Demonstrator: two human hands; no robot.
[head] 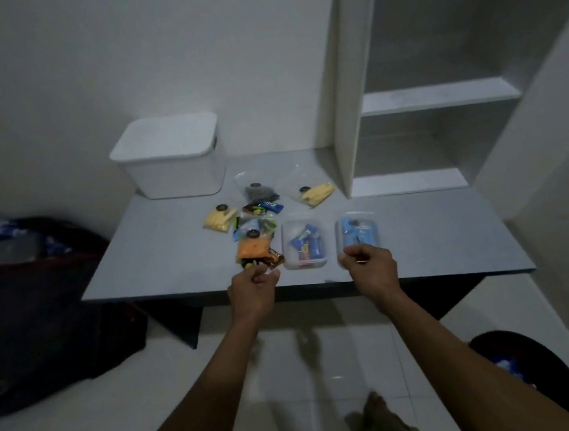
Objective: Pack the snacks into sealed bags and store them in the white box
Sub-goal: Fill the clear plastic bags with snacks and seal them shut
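**Two hands at the near edge of a grey table of snack bags**

A person stood at a grey table [416, 238], both bare forearms stretched out over its near edge. The left hand [253, 283] had its fingers curled in, pinching the near end of a clear sealed bag [255, 252] with orange snacks inside; a small brown packet [276, 260] lay touching that bag, just right of the fingertips. The right hand [370, 263] was also curled; something small seemed to be nipped between thumb and finger, but it was too blurred for me to say what, or whether anything was held at all.

Just beyond the right hand sat a clear tub [358, 233] holding blue packets. Between the two hands, slightly farther out, was a second clear tub [304, 244] with mixed blue and red wrappers.

Beyond the left hand lay a loose heap of wrapped snacks [262, 210], with a bag of pale yellow pieces [218, 219] to its left. Farther still were a bag of dark snacks [257, 192] and, over towards the right hand's side, another yellow-filled bag [315, 193].

The white box [171, 160] stood well beyond the left hand, at the far left of the table against the wall, its lid on. White shelves [438, 97] rose far beyond the right hand. A dark bag [36, 305] sat on the floor, left of the table.
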